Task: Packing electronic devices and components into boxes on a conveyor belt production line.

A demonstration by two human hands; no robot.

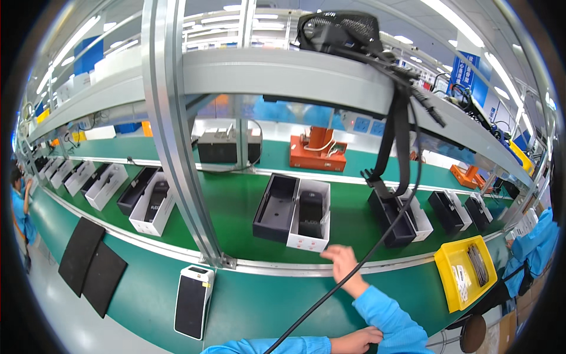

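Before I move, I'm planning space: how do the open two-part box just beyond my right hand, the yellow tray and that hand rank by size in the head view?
1. Open two-part box, both halves together
2. Yellow tray
3. Right hand, clearly smallest

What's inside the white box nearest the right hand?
A black item with pale lettering lies inside the white box. Whatever might be underneath is covered and can't be seen.
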